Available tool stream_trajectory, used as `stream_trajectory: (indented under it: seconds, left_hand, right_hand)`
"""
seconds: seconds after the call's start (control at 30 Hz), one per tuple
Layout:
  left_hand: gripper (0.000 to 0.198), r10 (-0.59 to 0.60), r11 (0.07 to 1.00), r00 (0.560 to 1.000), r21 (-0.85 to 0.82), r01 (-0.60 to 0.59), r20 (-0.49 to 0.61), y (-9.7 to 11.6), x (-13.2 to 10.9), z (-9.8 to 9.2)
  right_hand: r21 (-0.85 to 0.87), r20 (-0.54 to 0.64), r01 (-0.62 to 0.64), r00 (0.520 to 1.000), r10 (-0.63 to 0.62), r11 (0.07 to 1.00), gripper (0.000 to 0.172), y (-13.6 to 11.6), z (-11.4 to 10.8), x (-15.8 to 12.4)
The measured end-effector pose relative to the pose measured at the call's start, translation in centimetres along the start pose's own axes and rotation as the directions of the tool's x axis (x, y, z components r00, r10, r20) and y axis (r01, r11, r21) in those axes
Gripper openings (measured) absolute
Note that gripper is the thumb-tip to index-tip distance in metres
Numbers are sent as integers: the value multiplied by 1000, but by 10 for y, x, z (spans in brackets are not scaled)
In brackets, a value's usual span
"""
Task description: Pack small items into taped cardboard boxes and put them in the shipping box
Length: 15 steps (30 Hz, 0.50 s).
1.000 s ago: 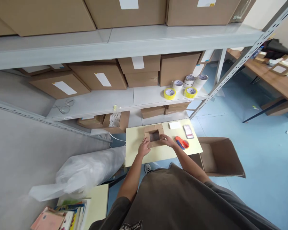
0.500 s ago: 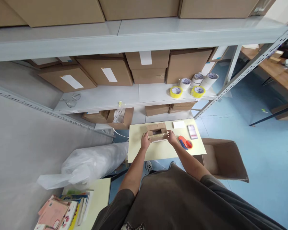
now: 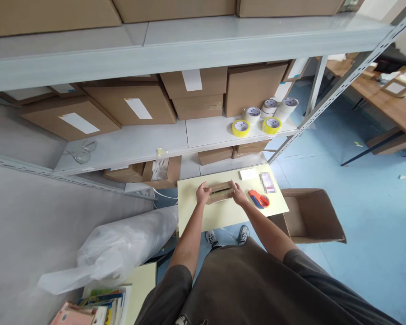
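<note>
Pale yellow table (image 3: 203, 219) stands before grey steel shelving (image 3: 189, 135); a small cardboard box (image 3: 220, 193) lies near its middle, flaps folded shut, with bare tabletop toward 6 o'clock and the far edge close at 12. The left hand (image 3: 202, 194) clasps the box's end at 9 o'clock and the right hand (image 3: 238, 194) clasps the end at 3 o'clock, fingers curled over the top. An orange and blue tape dispenser (image 3: 258, 199) lies just beside the right hand at 3 o'clock; a white card (image 3: 247, 174) sits at 1 o'clock by the far edge. Shelf cartons (image 3: 135, 106) carry white labels with no writing legible; yellow tape rolls (image 3: 240, 127) sit at 1 o'clock on the shelf. An open carton (image 3: 320, 216) stands on the blue floor past the table's edge at 4 o'clock.
</note>
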<state>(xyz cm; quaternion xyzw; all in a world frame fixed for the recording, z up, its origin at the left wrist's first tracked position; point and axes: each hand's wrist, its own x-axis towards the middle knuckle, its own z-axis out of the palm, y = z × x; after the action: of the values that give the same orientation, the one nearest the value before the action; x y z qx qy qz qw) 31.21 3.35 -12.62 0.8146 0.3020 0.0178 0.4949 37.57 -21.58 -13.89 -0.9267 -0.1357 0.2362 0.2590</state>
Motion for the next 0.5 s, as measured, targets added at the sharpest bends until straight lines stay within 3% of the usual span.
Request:
stream_trajectory:
  seconds: [0.1, 0.27, 0.4, 0.5]
  left_hand:
    - [74, -84, 987, 989, 129, 100, -124, -10, -10, 7]
    - [55, -338, 927, 941, 164, 336, -19, -10, -11, 24]
    - [61, -384, 899, 921, 200, 389, -68, -2, -7, 33]
    - [58, -362, 898, 930, 243, 366, -63, 3, -2, 36]
  right_hand:
    - [-23, 47, 14, 999, -13, 1000, 72, 1, 7, -1]
    - [-19, 93, 70, 993, -68, 997, 69, 3, 5, 7]
    - [26, -23, 168, 986, -167, 985, 66, 19, -19, 5]
    - [41, -139, 175, 976, -168, 984, 65, 49, -47, -5]
